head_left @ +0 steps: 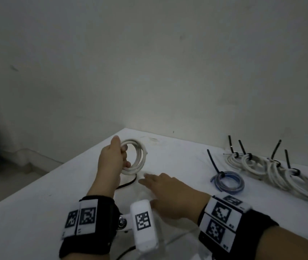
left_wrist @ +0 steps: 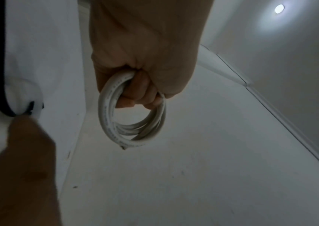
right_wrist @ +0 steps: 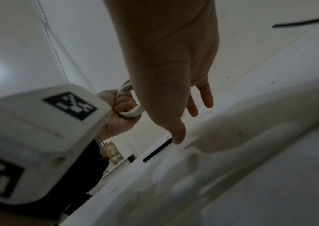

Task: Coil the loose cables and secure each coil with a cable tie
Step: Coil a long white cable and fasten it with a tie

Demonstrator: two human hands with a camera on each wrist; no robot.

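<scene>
Two hands work over the desk (head_left: 36, 212): one untied white coil (head_left: 136, 157), one loose black cable tie (head_left: 128, 183), one tied blue coil (head_left: 228, 182), and a row of tied white coils (head_left: 273, 171) showing five upright tie tails, though the overlapping coils themselves cannot be counted surely.

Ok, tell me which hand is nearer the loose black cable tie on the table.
Right. The right hand reaches flat over the table, fingertips close beside the black cable tie. The left hand is raised above it, gripping the white cable coil.
</scene>
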